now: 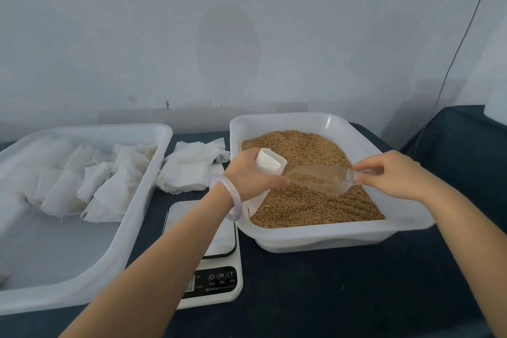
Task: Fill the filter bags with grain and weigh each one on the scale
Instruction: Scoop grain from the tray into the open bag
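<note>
My left hand (252, 175) holds a white filter bag (268, 163) with its mouth open, over the left part of the grain tray (323, 236). My right hand (395, 173) pinches the handle of a clear plastic scoop (321, 178) that carries brown grain, its tip close to the bag's mouth. The tray holds a bed of brown grain (315, 208). A white digital scale (208, 269) sits in front of the tray, partly under my left forearm, and nothing lies on the part of its platform that shows.
A large translucent tray (82, 269) on the left holds several filled white bags (90, 181). A pile of flat empty bags (192, 167) lies between the two trays. The table is covered in dark blue cloth (343, 296); a wall rises close behind.
</note>
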{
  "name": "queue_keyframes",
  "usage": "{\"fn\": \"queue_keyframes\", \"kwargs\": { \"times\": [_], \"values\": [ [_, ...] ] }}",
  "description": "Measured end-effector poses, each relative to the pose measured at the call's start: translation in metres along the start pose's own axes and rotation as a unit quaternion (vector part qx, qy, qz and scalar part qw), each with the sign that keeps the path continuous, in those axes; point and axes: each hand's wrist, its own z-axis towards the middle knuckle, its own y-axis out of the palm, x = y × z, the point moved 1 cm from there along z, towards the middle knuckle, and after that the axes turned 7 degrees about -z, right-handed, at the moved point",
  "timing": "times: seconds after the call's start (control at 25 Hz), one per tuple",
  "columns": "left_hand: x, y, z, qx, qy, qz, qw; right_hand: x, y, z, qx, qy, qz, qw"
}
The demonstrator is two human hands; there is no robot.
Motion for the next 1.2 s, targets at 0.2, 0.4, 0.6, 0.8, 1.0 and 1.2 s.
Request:
{"fn": "queue_keyframes", "kwargs": {
  "times": [0.2, 0.4, 0.6, 0.8, 1.0, 1.2],
  "values": [
    [-0.001, 0.004, 0.004, 0.007, -0.005, 0.015, 1.0, -0.009, -0.041, -0.011, 0.021, -0.053, 0.117, 0.992],
    [0.002, 0.006, 0.006, -0.021, -0.008, 0.045, 0.999, -0.026, -0.071, -0.01, 0.023, -0.099, 0.089, 0.991],
    [0.002, 0.006, 0.002, -0.065, -0.011, 0.034, 0.997, -0.045, -0.081, -0.011, 0.014, -0.135, -0.001, 0.991],
    [0.001, 0.006, -0.001, -0.059, -0.009, 0.043, 0.997, -0.06, -0.083, -0.01, 0.083, -0.172, -0.09, 0.977],
    [-0.001, 0.01, -0.003, -0.042, 0.003, 0.082, 0.996, -0.065, -0.088, -0.008, 0.078, -0.178, -0.108, 0.975],
    [-0.006, 0.019, -0.003, -0.025, 0.001, 0.135, 0.991, -0.066, -0.084, -0.007, 0.057, -0.167, -0.125, 0.976]
  ]
}}
